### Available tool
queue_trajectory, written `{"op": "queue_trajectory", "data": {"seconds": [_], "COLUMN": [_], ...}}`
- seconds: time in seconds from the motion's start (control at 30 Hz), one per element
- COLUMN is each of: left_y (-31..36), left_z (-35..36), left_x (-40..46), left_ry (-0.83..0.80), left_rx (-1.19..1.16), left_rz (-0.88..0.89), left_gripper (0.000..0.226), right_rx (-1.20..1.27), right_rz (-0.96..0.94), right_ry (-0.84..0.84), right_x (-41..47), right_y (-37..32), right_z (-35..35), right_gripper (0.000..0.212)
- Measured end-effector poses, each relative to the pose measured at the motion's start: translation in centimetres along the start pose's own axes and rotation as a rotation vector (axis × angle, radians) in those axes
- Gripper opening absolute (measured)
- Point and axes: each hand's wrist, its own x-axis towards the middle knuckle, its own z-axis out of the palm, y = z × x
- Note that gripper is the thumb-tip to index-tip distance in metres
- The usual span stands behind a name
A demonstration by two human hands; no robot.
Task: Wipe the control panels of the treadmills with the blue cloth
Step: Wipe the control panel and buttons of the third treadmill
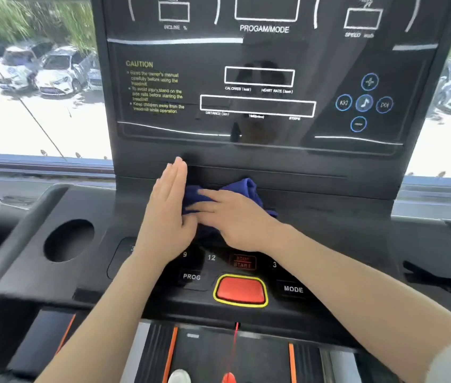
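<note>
The blue cloth (242,189) lies bunched on the black treadmill control panel (315,217), on the ledge below the glossy display (163,134). My right hand (235,219) lies flat on top of the cloth with straight fingers, pressing it down. My left hand (167,208) stands on its edge against the cloth's left side, fingers straight and together, pointing up toward the display. Part of the cloth is hidden under my right palm.
A red stop button with a yellow rim (240,290) sits near the panel's front, between the PROG (191,276) and MODE (293,288) keys. A round cup holder (69,240) is at left. A window behind shows parked cars (53,70).
</note>
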Motion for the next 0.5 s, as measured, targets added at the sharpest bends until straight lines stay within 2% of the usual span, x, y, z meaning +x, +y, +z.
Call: {"op": "queue_trajectory", "data": {"seconds": [0.1, 0.2, 0.33, 0.5], "left_y": [-0.5, -0.7, 1.1, 3.8], "left_z": [-0.4, -0.4, 1.1, 4.0], "left_x": [0.1, 0.2, 1.4, 2.5], "left_ry": [0.009, -0.006, -0.088, -0.117], "left_rx": [-0.057, -0.035, -0.024, 0.074], "left_rz": [-0.049, -0.013, 0.111, 0.272], "left_gripper": [0.078, 0.079, 0.081, 0.071], "right_rx": [0.031, 0.038, 0.087, 0.061], "right_rz": [-0.068, -0.046, 0.149, 0.396], "right_ry": [0.011, -0.020, -0.034, -0.023], "right_x": [2.5, 0.6, -5.9, -14.2], "right_y": [-0.5, 0.4, 2.0, 3.0], "right_z": [0.3, -0.6, -2.3, -3.6], "right_gripper": [0.042, 0.046, 0.055, 0.054]}}
